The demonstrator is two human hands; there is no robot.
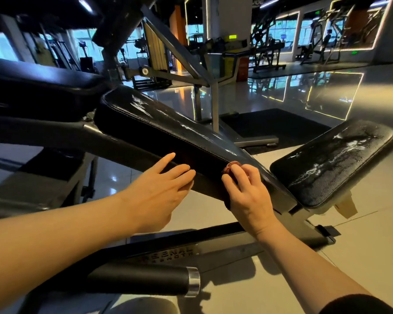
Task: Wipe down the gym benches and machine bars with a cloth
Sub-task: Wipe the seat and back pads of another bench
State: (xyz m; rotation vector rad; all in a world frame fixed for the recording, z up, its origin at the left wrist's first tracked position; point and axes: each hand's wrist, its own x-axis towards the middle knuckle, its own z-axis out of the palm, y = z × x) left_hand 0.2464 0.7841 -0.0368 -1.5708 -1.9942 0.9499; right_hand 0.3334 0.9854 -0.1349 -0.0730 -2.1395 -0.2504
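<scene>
A long black padded back pad of an incline bench slopes from upper left to lower right, with pale streaks on its top. My left hand lies flat with straight fingers against the pad's near side edge. My right hand grips a small bunched reddish-brown cloth and presses it against the pad's lower near edge. The cloth is mostly hidden by my fingers. The black seat pad sits at right, also streaked with white marks.
A black foam roller with a chrome end cap lies low in front. The bench's dark base frame runs across the glossy floor. Another black pad is at left. A grey upright post and other machines stand behind.
</scene>
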